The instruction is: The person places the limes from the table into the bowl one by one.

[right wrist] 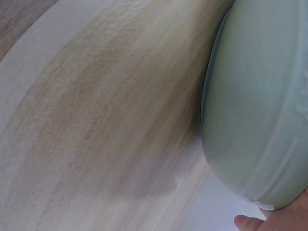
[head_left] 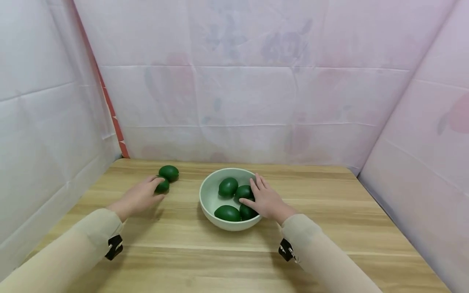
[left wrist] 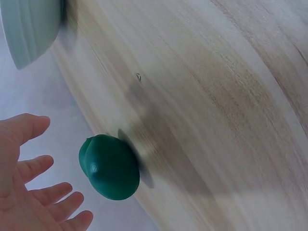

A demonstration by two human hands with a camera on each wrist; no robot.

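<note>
A: The left hand is being held out over the table, fingers spread and relaxed, fingertips being brought right up to a green egg-shaped fruit. In the left wrist view the fingers are seen straight and parted, just short of that near fruit; no grip is being made.

B: And the right hand?

A: It is being laid flat over the right rim of the pale green bowl, fingers straight and fanned, the tips resting on the fruits inside. Nothing is being pinched there. In the right wrist view only the bowl's outer wall and a fingertip are being shown.

B: How much is being judged as done?

A: Four fruits are being counted in the bowl: one at the back left, one under the fingertips, one at the front, one partly covered by the palm. Two are being left outside, well to the left: the near one at the left fingers and a far fruit touching it behind. So, by the look of it, most of the gathering is being counted as finished, with two pieces outstanding.
</note>
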